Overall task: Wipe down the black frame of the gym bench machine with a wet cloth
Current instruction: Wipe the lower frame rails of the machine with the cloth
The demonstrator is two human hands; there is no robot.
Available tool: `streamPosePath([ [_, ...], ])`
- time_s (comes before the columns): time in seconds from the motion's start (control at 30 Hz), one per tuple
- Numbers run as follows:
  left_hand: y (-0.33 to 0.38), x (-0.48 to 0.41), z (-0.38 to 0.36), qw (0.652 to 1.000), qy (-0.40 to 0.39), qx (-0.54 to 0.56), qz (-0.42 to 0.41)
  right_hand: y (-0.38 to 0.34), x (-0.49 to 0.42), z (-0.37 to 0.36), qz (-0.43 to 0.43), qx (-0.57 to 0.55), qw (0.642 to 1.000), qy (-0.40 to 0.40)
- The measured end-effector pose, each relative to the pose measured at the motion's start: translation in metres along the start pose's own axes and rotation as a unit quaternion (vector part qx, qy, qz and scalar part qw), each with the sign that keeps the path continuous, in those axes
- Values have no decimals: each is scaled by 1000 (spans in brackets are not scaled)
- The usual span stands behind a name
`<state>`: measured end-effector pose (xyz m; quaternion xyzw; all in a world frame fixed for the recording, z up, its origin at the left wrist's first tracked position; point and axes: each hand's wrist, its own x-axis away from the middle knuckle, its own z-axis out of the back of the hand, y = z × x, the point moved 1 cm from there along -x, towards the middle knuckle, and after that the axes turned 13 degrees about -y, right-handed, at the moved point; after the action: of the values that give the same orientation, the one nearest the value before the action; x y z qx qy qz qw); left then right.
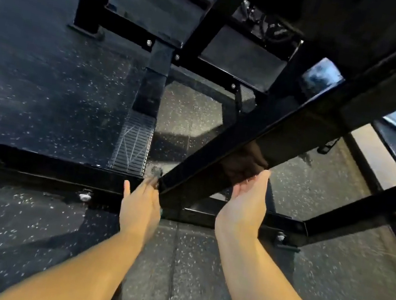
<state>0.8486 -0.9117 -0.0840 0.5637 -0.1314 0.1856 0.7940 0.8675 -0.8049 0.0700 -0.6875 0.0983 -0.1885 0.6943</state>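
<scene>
The black frame (259,134) fills the upper and middle picture, its diagonal bar running from upper right to lower centre. The left hand (142,200) holds a dark cloth (153,181) at the bar's lower end; the right hand (249,197), fingers straight, steadies the bar's underside. Wiping seems underway; next comes a stroke up the bar.

Head view: diagonal black frame beam (258,144) rising from the base crossbar (43,176). Left hand (141,200) grips the beam's lower end; right hand (249,197) cups its underside, higher up. Speckled rubber floor (46,77) beneath.
</scene>
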Motion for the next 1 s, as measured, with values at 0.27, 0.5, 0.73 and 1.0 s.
streamPosePath([
  [0.27, 32, 32, -30, 973, 94, 207, -27, 15, -3, 26, -11, -86, 993, -83],
  [0.5, 30, 27, -57, 954, 182, 223, -79, 67, -48, 134, -75, 164, 970, -164],
  [0.73, 5, 34, -112, 955, 226, 188, 48, 97, -117, 206, 21, 493, 839, -230],
  [1.0, 23, 63, -210, 976, 150, -158, 12, 118, -146, 237, 84, 467, 851, -225],
])
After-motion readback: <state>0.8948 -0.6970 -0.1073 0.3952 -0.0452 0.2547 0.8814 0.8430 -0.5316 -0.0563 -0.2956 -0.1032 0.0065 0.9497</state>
